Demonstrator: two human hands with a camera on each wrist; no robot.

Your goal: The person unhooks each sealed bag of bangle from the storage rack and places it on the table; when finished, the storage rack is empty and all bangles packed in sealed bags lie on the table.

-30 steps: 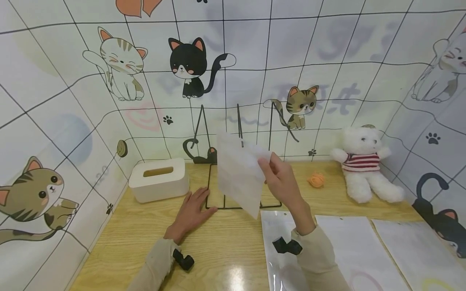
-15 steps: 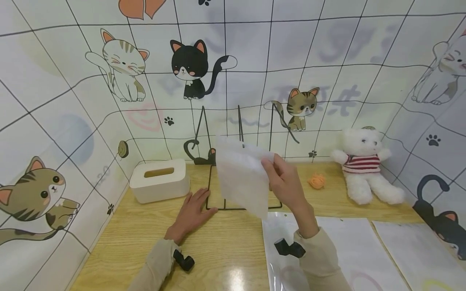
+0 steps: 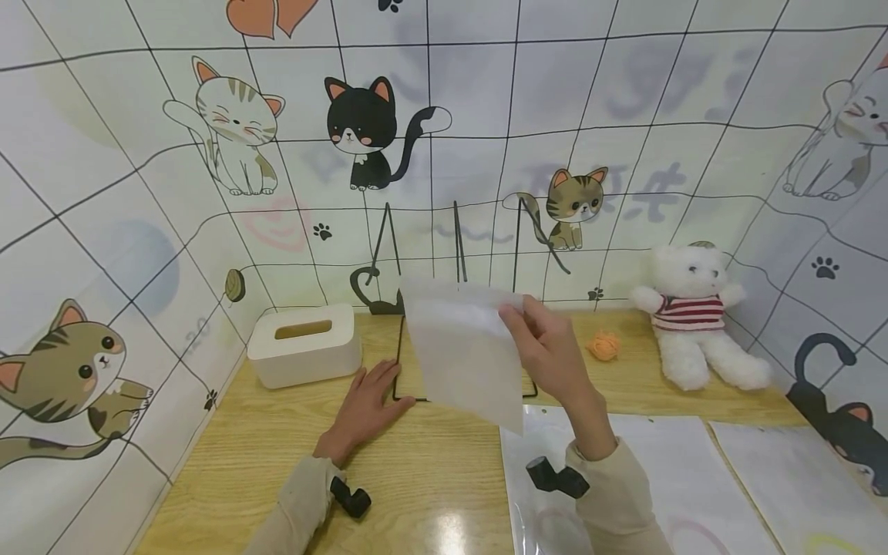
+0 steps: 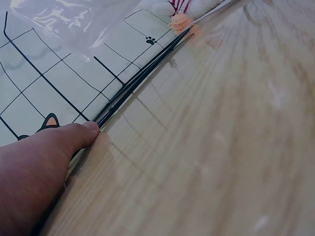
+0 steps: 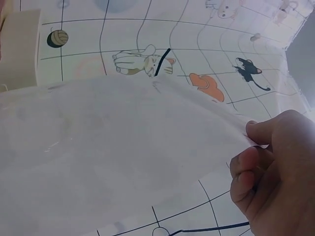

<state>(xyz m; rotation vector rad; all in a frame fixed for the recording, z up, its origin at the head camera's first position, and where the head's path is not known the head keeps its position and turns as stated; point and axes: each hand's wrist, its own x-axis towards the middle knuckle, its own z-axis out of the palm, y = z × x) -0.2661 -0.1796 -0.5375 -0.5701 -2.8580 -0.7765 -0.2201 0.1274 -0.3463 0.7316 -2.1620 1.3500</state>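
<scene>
My right hand (image 3: 548,347) pinches the upper right edge of a frosted white plastic bag (image 3: 465,354) between thumb and fingers. The bag hangs in front of a black wire rack (image 3: 400,347) and hides much of its base. The rack's middle prong (image 3: 456,243) meets the bag's top edge; in the right wrist view a black rod end (image 5: 162,63) shows above that edge. Whether it passes through a hole, I cannot tell. My left hand (image 3: 368,405) lies with fingers straight on the wooden table, touching the rack base's front left corner; its thumb (image 4: 81,132) touches the base bar.
A white tissue box (image 3: 305,347) stands left of the rack. Right of it are an orange yarn ball (image 3: 603,345) and a white teddy bear (image 3: 697,316) in a striped shirt. Several flat white plastic bags (image 3: 666,462) lie at the front right. Cat-printed cloth (image 3: 472,92) surrounds the table.
The bag has swung to face the head camera more squarely, and its top edge has dropped slightly. My right hand has shifted a little right and down. The left hand stays put.
</scene>
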